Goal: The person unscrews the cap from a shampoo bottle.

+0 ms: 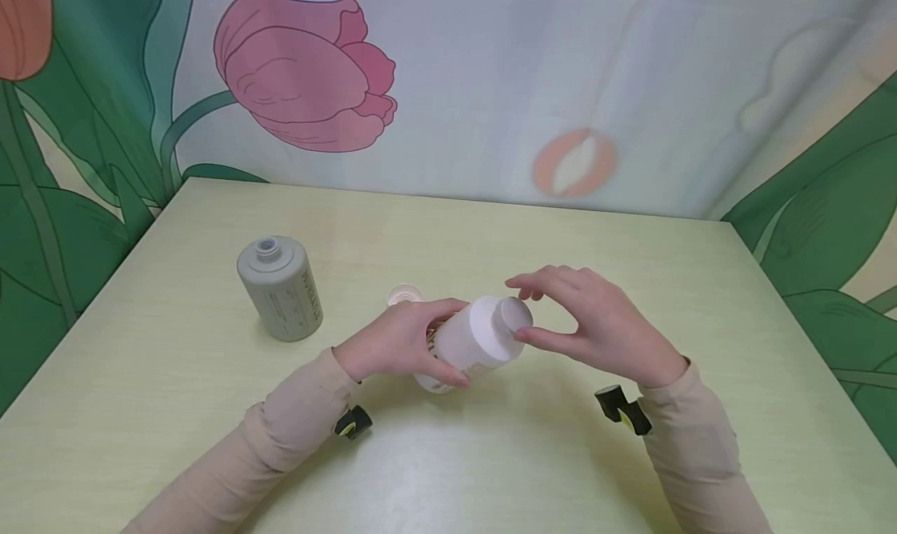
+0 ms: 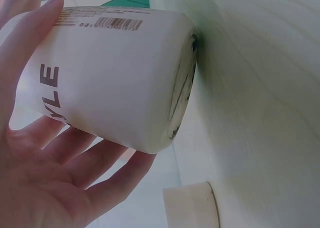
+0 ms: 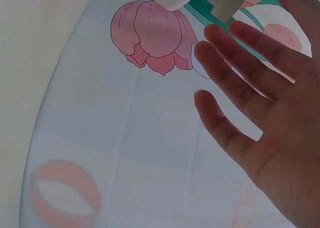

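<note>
My left hand [image 1: 399, 338] grips a white bottle [image 1: 462, 339] around its body, tilted with its capped end up and to the right. In the left wrist view the bottle [image 2: 115, 72] shows a barcode and dark letters, its base close over the table. A white cap [image 1: 514, 316] sits on the bottle's neck. Beside that cap is my right hand [image 1: 596, 324], its fingers spread and the thumb right at the cap's edge. In the right wrist view the fingers [image 3: 235, 95] are loosely extended below the cap [image 3: 232, 2], with nothing between them.
A grey bottle [image 1: 283, 293] with an uncapped neck stands at the left of the table [image 1: 561, 456]. A loose pale cap [image 1: 404, 293] lies behind my left hand. A curtain [image 1: 476, 90] with printed flowers hangs along the table's far edge.
</note>
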Demonstrator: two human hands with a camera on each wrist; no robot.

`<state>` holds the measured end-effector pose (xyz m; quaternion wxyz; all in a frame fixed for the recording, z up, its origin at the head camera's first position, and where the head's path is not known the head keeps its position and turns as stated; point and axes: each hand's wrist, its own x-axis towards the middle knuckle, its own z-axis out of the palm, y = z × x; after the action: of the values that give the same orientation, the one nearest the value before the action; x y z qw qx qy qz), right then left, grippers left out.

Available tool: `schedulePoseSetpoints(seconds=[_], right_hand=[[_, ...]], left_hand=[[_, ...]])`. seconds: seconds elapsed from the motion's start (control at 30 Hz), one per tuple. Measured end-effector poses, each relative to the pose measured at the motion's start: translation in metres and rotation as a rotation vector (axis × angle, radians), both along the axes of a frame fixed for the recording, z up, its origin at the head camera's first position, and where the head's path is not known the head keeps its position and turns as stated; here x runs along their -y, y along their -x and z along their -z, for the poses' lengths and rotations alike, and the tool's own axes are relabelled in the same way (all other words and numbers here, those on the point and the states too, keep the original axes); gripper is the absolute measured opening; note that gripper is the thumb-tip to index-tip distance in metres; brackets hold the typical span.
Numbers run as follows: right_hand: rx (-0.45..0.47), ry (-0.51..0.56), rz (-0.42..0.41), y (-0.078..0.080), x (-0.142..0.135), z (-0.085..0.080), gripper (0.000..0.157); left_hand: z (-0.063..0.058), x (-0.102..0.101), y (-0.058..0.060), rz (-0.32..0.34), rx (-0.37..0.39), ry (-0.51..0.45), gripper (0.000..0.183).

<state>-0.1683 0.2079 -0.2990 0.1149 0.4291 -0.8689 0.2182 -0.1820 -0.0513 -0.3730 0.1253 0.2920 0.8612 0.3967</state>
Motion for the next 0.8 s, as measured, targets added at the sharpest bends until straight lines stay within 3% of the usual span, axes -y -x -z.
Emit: schedulePoseSetpoints(seconds=[0.2,0.53,0.8], right_hand=[[-0.01,0.008,-0.013,0.0002,0.0006,0.0015,0.036],[0.003,-0.033,-0.088,0.0007,-0.0006,-0.0003,0.044],[0.014,0.006,0.056,-0.0009,-0.0012,0.0007,0.042]], left_hand=[[-0.0004,-0.0007,0.0,-0.003,0.016,-0.004,0.076],[-0.0007,0.0,0.0002,-0.005,0.011,0.004,0.076],[-0.0011,-0.0004,-0.0007,-0.005,0.009,0.008,0.076]])
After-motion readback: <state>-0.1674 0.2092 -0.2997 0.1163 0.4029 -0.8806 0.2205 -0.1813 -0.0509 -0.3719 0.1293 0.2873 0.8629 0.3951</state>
